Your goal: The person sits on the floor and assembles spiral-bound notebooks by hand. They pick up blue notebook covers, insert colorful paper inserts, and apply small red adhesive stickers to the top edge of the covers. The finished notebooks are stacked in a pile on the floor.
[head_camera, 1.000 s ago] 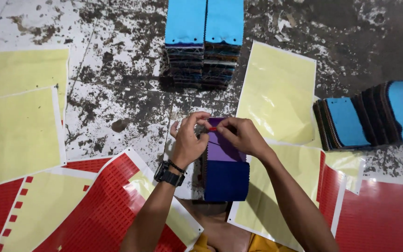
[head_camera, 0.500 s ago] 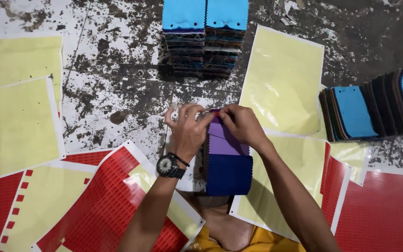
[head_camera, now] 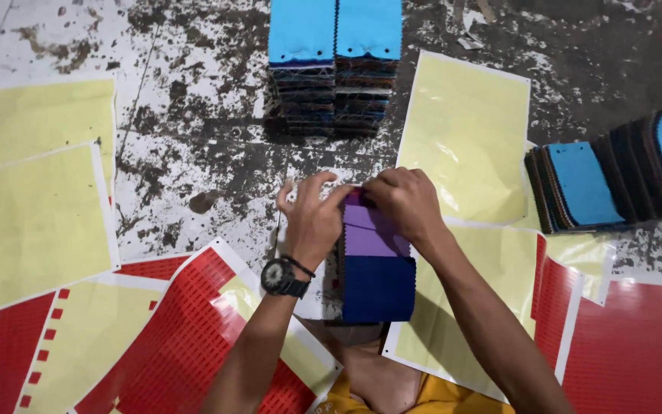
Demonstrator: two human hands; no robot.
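Left hand (head_camera: 312, 218), a watch (head_camera: 283, 277) on its wrist, pinches the far-left corner of the swatch stack (head_camera: 375, 264) with fingers curled shut, while the right hand (head_camera: 406, 201) presses closed over the far edge, so the purple and navy pieces stay squared near the body. Two tall stacks (head_camera: 335, 65) topped in blue stand far off; fanned swatches (head_camera: 622, 172) lie right. Yellow sheets (head_camera: 36, 222) and red sheets (head_camera: 185, 337) are spread flat around, within reach.
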